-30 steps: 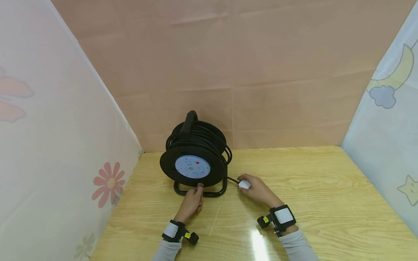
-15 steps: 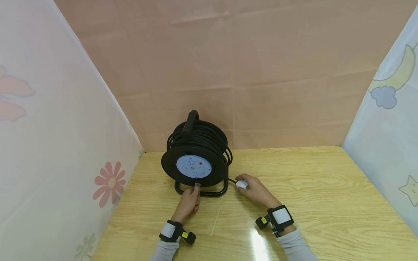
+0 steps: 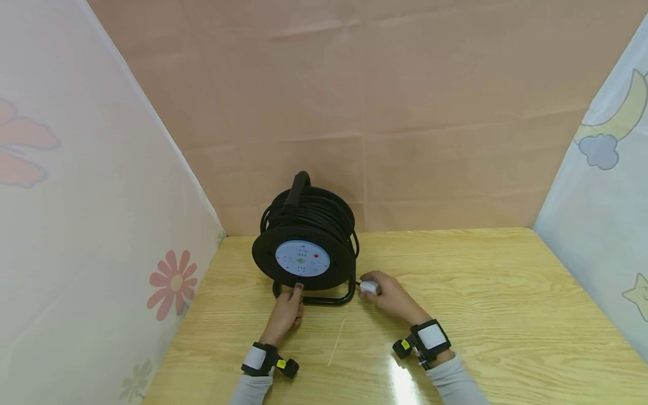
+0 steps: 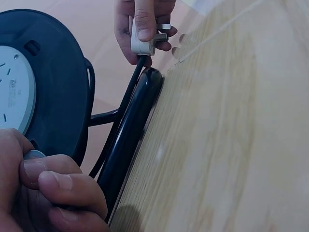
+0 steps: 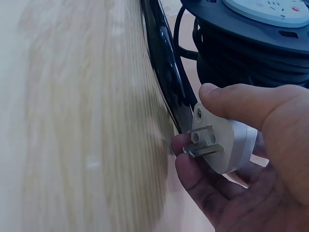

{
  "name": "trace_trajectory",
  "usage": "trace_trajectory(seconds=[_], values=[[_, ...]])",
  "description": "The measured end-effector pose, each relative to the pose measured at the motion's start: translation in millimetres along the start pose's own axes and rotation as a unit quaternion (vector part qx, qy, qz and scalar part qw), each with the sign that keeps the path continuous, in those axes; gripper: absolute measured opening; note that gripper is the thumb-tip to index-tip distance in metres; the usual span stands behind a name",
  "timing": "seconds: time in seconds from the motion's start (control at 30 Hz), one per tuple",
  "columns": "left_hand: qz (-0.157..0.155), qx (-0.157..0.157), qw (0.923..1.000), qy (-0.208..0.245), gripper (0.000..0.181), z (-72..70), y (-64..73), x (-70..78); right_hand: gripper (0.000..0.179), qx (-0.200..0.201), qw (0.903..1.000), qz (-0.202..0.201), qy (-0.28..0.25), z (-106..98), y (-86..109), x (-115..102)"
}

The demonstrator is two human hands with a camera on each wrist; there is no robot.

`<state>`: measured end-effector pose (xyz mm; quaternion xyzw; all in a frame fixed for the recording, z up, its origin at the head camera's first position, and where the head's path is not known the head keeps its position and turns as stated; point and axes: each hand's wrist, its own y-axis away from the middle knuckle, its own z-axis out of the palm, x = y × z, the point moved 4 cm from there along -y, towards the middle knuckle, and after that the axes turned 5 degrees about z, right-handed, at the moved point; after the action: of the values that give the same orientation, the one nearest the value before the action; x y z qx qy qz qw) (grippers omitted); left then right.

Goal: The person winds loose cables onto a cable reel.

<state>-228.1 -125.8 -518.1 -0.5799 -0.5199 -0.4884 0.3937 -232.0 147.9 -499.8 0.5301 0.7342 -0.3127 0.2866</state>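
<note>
A black cable reel [image 3: 319, 216] wound with black cable stands on a tubular frame [image 3: 329, 301]. Its front disc carries a pale socket panel [image 3: 302, 259] with a red button. My left hand [image 3: 287, 308] is at the disc's lower edge, fingers curled round a small winding knob [image 4: 34, 154], mostly hidden by them. To the right of the frame, my right hand [image 3: 387, 292] holds a white plug [image 5: 229, 145] between thumb and fingers, metal pins exposed. From the plug, a black cable [image 4: 129, 92] runs beside the frame toward the reel.
The reel stands on a wood-grain table [image 3: 481, 298], close to the brown back wall [image 3: 430, 140]. White patterned sheets hang at the left [image 3: 101, 197] and right [image 3: 607, 225]. The reel's carrying handle [image 3: 297, 191] sticks up on top.
The disc has turned slightly clockwise, its red button shifting right and down. My left hand has moved left along the lower rim. My right hand and the plug have come closer to the reel.
</note>
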Motion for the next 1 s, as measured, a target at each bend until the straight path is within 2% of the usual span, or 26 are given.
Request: trace_trajectory(seconds=[0.63, 0.83, 1.0], values=[[0.007, 0.061, 0.9980, -0.009, 0.052, -31.9, -1.9, 5.7, 0.036, -0.002, 0.9997, -0.024, 0.006, 13, -4.3, -8], [0.010, 0.087, 0.9961, 0.008, 0.050, -44.2, -2.6, 10.8, 0.034, 0.005, 0.9997, -0.024, 0.002, 15, -6.5, -11], [0.004, 0.093, 0.9954, 0.019, 0.049, -51.1, -2.4, 14.5, 0.030, 0.003, 0.9996, -0.029, -0.006, 20, -9.5, -13]])
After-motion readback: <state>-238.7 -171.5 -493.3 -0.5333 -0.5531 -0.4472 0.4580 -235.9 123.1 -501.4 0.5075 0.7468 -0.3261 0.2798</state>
